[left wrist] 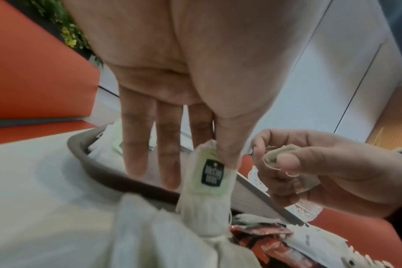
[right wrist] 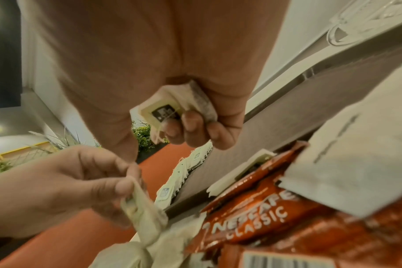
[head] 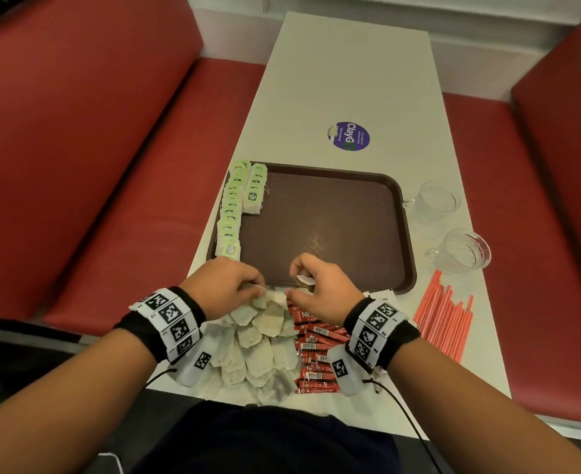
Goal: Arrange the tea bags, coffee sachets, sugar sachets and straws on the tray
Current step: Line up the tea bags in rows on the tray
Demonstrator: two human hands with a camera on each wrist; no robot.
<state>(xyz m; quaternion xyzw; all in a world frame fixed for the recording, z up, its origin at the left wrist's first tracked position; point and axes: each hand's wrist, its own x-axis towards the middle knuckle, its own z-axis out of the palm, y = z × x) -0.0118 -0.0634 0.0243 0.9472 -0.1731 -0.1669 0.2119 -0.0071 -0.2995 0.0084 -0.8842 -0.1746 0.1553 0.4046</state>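
Pinching a tea bag (left wrist: pixel 204 183) by its top between thumb and forefinger, the person's left hand (head: pixel 226 285) lifts it from the loose tea bag pile (head: pixel 261 340) at the near edge of a white table (head: pixel 343 80). The bag's pale green tag carries a black label; its lettering is too blurred to read. The right hand (head: pixel 323 289), fingers curled, grips a second tea bag (right wrist: pixel 172 108) with the same black-labelled tag, just above the near rim of the brown tray (head: pixel 408 234).

Red coffee sachets (head: pixel 316 350) marked "NESCAFE CLASSIC", some showing barcodes, lie heaped just right of the pile, touching it. White paper sachets (right wrist: pixel 342 174) with unreadable print overlap them. On the tray, two rows of green-tagged tea bags (head: pixel 238 206) run along the left side, the outer row overhanging the left rim; most of the tray's textured floor is bare. Red-striped straws (head: pixel 444 316) fan out on the table near the tray's near right corner. Two clear glass cups (head: pixel 453 230) stand right of the tray, close to the table's right edge. A round purple sticker (head: pixel 349 135) reading "ClayGO" sits beyond the tray on the far half of the table. Red padded benches (head: pixel 94 148) flank the table on both sides.
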